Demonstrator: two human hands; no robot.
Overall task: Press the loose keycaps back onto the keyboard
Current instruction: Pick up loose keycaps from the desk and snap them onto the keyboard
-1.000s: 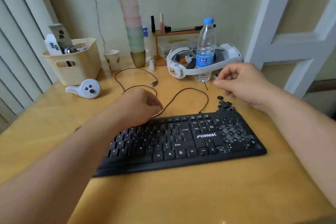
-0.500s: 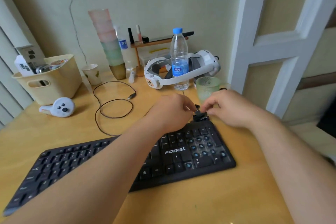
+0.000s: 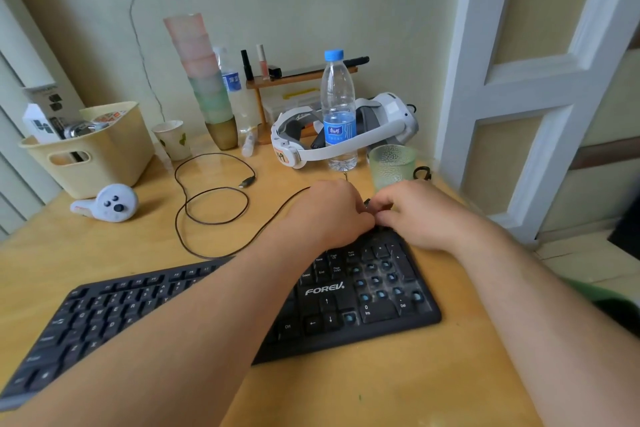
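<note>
Together, hands pinching small black keycaps

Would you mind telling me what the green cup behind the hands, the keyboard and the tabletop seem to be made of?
The green cup looks like translucent plastic or glass; its dimpled wall lets light through, so I cannot tell which. The keyboard appears to be matte black plastic with printed white legends. The tabletop looks like light wood or wood-look laminate with a glossy finish, given its soft reflections.

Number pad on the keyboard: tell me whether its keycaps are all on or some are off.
Some are off. The number pad shows bare blue switch stems where caps are missing, while its 0 key is capped.
</note>
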